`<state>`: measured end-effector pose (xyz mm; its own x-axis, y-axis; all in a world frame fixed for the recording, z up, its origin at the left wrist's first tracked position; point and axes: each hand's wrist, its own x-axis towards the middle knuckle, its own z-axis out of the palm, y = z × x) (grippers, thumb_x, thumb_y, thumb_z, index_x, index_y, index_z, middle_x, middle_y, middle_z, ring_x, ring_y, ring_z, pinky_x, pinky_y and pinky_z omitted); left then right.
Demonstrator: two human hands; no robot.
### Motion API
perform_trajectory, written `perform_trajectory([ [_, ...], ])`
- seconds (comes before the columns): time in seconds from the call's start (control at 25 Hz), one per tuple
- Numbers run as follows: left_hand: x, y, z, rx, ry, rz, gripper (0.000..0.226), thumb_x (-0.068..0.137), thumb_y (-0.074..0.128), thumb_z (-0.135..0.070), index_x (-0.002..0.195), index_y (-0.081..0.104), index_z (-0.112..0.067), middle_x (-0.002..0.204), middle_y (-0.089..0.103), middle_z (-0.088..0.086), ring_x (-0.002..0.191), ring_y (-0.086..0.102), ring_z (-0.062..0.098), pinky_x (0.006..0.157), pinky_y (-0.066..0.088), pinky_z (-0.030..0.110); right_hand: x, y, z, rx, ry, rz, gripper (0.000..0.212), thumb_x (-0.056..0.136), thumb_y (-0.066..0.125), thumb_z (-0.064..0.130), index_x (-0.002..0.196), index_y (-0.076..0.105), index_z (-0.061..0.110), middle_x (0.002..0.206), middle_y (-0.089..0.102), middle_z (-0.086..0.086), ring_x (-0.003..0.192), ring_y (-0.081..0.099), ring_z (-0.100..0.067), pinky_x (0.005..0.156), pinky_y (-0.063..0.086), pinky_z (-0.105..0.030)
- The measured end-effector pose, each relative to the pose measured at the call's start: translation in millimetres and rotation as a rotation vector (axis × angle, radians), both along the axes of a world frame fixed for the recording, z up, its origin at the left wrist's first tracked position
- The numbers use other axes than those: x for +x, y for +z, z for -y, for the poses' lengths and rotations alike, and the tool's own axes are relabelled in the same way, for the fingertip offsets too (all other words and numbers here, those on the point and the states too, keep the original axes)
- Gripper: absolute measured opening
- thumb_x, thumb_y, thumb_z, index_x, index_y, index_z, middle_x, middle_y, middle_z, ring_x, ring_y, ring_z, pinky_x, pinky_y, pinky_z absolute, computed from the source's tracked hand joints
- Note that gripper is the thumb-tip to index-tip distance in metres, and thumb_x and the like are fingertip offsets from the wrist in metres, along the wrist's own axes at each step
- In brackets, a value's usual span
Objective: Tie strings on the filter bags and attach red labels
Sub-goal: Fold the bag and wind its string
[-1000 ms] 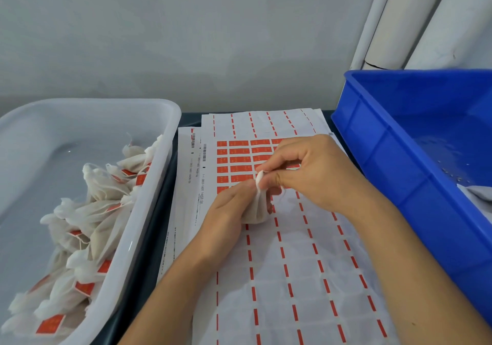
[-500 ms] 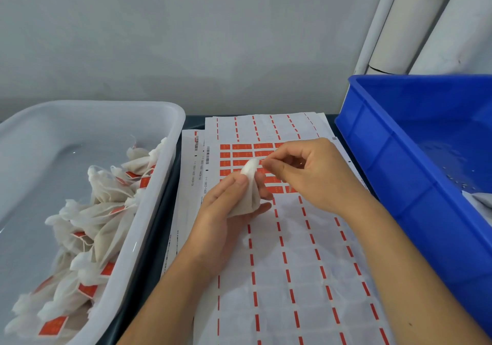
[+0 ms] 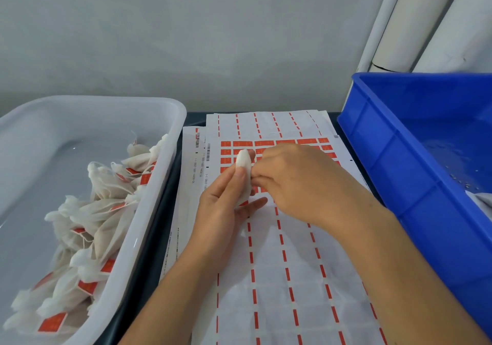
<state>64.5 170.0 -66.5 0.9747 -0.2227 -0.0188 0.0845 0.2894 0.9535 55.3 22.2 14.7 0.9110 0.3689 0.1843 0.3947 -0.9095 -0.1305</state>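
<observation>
Up comes the bag since a second ago, tipping upright. White tub [image 3: 170,121] already holds a heap of labelled bags; plenty of red labels [image 3: 242,144] remain. Left hand [image 3: 226,206] grips the filter bag [image 3: 243,174], right hand [image 3: 298,182] pinching beside it.

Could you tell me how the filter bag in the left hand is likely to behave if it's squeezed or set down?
The filter bag looks soft: it curves inside the left hand, so it would probably crumple rather than spring back. It seems light, since fingertips alone hold it. The finished bags in the white tub lie slumped, so it likely won't stand or roll.
</observation>
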Motion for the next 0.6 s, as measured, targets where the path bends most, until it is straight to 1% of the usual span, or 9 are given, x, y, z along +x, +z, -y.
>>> perform_trajectory([
  [0.08, 0, -1, 1, 0.059, 0.029, 0.059, 0.034, 0.102, 0.054, -0.047, 0.12, 0.075, -0.028, 0.118, 0.075, 0.005, 0.115, 0.071, 0.026, 0.098, 0.059, 0.048, -3, 5, 0, 0.006, 0.038, 0.029, 0.022, 0.107, 0.052, 0.036, 0.117, 0.07, 0.027, 0.11, 0.069, 0.007, 0.098, 0.064, -0.011, 0.096, 0.054, -0.03],
  [0.12, 0, -2, 2, 0.116, 0.041, 0.101, 0.032, 0.105, 0.052, -0.044, 0.115, 0.076, -0.026, 0.115, 0.077, 0.003, 0.112, 0.072, 0.024, 0.097, 0.06, 0.046, -4, 7, 2, 0.043, 0.049, 0.051, 0.024, 0.106, 0.053, 0.039, 0.111, 0.072, 0.026, 0.104, 0.069, 0.007, 0.093, 0.062, -0.01, 0.092, 0.055, -0.031],
  [0.2, -2, -2, 4, 0.236, 0.047, 0.195, 0.029, 0.108, 0.05, -0.037, 0.105, 0.076, -0.026, 0.104, 0.077, -0.004, 0.103, 0.073, 0.018, 0.094, 0.061, 0.038, 0, 5, 7, 0.145, 0.057, 0.112, 0.022, 0.102, 0.059, 0.038, 0.099, 0.075, 0.024, 0.094, 0.067, 0.008, 0.087, 0.058, -0.009, 0.084, 0.054, -0.032],
  [0.28, -6, 1, 3, 0.258, -0.026, 0.283, 0.031, 0.109, 0.046, -0.026, 0.095, 0.074, -0.032, 0.091, 0.073, -0.013, 0.09, 0.069, 0.008, 0.085, 0.057, 0.024, 5, -2, 10, 0.29, 0.039, 0.117, 0.014, 0.098, 0.067, 0.032, 0.094, 0.076, 0.021, 0.094, 0.065, 0.009, 0.089, 0.058, -0.008, 0.083, 0.054, -0.032],
  [0.36, -9, 5, 2, 0.274, -0.105, 0.315, 0.029, 0.105, 0.046, -0.024, 0.096, 0.072, -0.032, 0.085, 0.068, -0.014, 0.083, 0.063, 0.004, 0.08, 0.051, 0.019, 8, -9, 11, 0.454, -0.006, 0.008, 0.006, 0.097, 0.071, 0.027, 0.094, 0.075, 0.023, 0.097, 0.065, 0.013, 0.093, 0.061, -0.007, 0.084, 0.056, -0.027],
  [0.44, -9, 6, 1, 0.351, -0.089, 0.318, 0.02, 0.103, 0.053, -0.028, 0.099, 0.072, -0.024, 0.081, 0.066, -0.005, 0.077, 0.06, 0.005, 0.074, 0.051, 0.018, 10, -15, 12, 0.555, -0.035, -0.113, 0.004, 0.097, 0.07, 0.027, 0.094, 0.072, 0.026, 0.093, 0.067, 0.018, 0.091, 0.065, -0.002, 0.082, 0.057, -0.023],
  [0.52, -8, 3, 3, 0.435, 0.002, 0.307, 0.019, 0.104, 0.058, -0.029, 0.096, 0.072, -0.019, 0.078, 0.066, 0.001, 0.07, 0.058, 0.014, 0.065, 0.05, 0.019, 13, -20, 12, 0.573, -0.05, -0.143, 0.003, 0.097, 0.07, 0.028, 0.094, 0.071, 0.028, 0.089, 0.068, 0.021, 0.09, 0.065, 0.002, 0.079, 0.054, -0.017],
  [0.6, -7, 1, 4, 0.485, 0.078, 0.295, 0.02, 0.103, 0.059, -0.031, 0.093, 0.071, -0.018, 0.078, 0.068, 0.002, 0.073, 0.061, 0.021, 0.064, 0.051, 0.026, 15, -23, 13, 0.592, -0.062, -0.15, 0.003, 0.097, 0.071, 0.03, 0.094, 0.071, 0.029, 0.088, 0.067, 0.023, 0.09, 0.064, 0.005, 0.079, 0.052, -0.016],
])
